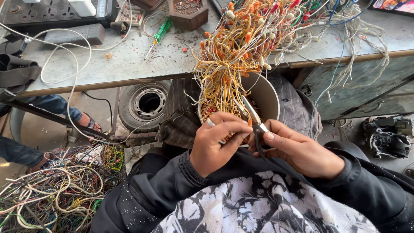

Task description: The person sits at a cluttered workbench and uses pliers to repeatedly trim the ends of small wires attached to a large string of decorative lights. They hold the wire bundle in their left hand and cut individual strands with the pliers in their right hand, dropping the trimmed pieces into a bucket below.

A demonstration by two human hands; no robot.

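Looking down from the head camera, I see my left hand [214, 144] curled over a few yellow wires at the mouth of a round bowl [268, 94] resting on my lap; the fingers are pinched shut on those strands, and a ring shows on one finger. My right hand [302, 151] is wrapped around the dark handles of a pair of scissors [255, 121]; the pale blades point up and to the left, over the bowl's rim and in among the wires, just beside the left fingertips; whether the blades are parted I cannot tell.

The wires come from a big tangle of yellow and orange wires [235, 51] that spills off the edge of a grey workbench [129, 60] and hangs into the bowl. On the bench lie a green-handled screwdriver [158, 35], a hexagonal wooden tray [187, 13] and a power strip [43, 12] at the far left corner. Under the bench sits a small tyre [146, 102]; on the floor to my left lies a heap of mixed cables [56, 190]; another person's sandalled foot [88, 123] shows near it.
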